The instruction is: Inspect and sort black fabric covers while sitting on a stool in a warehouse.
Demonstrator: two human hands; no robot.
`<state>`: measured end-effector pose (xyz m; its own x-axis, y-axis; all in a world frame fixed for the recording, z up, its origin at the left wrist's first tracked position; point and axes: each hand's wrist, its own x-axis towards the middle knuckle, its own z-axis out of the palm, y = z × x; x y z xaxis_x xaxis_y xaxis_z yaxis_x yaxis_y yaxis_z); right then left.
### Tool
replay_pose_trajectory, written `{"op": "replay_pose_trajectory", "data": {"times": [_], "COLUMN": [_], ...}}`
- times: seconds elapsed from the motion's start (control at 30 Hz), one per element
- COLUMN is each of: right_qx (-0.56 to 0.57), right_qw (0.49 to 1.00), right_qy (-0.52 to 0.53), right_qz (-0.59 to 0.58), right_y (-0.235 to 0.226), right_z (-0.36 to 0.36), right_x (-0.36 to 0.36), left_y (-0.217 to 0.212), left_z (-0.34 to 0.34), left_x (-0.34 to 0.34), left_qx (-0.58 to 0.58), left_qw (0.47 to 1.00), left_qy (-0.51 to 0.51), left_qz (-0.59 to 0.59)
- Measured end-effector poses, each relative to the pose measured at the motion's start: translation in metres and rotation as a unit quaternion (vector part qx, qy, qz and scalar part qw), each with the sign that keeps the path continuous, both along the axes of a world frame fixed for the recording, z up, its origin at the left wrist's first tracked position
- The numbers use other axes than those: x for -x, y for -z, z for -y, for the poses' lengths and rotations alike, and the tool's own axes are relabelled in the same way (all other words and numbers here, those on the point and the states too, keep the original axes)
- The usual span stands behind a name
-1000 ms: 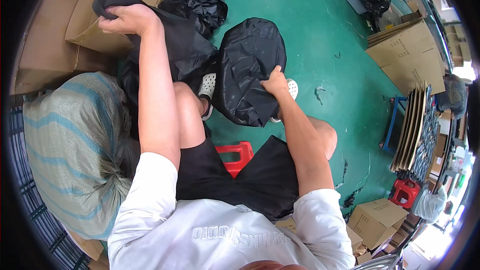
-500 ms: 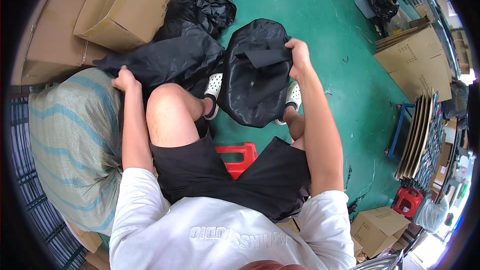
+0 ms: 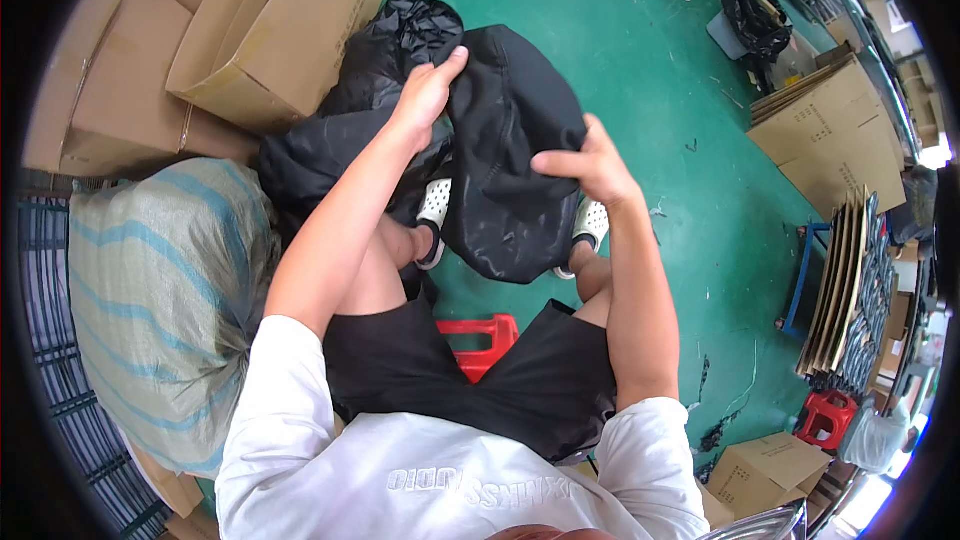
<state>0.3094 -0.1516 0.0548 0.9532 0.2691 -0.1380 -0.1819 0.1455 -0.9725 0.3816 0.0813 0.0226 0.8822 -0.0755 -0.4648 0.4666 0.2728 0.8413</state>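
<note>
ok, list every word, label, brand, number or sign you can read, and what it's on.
Shirt: raised lettering, upside down; wording withheld.
Open box, upper left: print too small.
Flat boxes, right: too small.
Small box, lower right: too small.
Black fabric: none visible.

The head view looks from the person's own head, through the left one of two wide fisheye cameras worn side by side, and faces steeply down past the wearer's chest. Nearest to it, along the lower edge, lies the white short-sleeved T-shirt (image 3: 420, 475); the bare left hand (image 3: 428, 92) and bare right hand (image 3: 598, 166) are farther off, near the middle, above the smooth green floor (image 3: 650, 70). Straight edges bend toward the rim (the dark metal-barred rack (image 3: 58, 360) at far left bows with it), and blackness rounds the corners. The view stands upright and unmirrored.
</note>
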Motion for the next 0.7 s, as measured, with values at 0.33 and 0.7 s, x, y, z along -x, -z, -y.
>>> {"op": "replay_pose_trajectory", "data": {"times": [0.33, 0.7], "right_qx": [0.492, 0.396], "right_qw": [0.857, 0.87], "right_qy": [-0.101, 0.076], "right_qz": [0.116, 0.284], "right_y": [0.03, 0.021], "right_z": [-0.001, -0.027], "right_x": [-0.024, -0.026], "left_y": [0.011, 0.003], "left_z": [0.022, 0.059], "left_x": [-0.036, -0.013], "left_qx": [-0.058, 0.158], "left_qw": [0.953, 0.963], "left_qy": [-0.14, -0.096], "left_qz": [0.263, 0.197]}}
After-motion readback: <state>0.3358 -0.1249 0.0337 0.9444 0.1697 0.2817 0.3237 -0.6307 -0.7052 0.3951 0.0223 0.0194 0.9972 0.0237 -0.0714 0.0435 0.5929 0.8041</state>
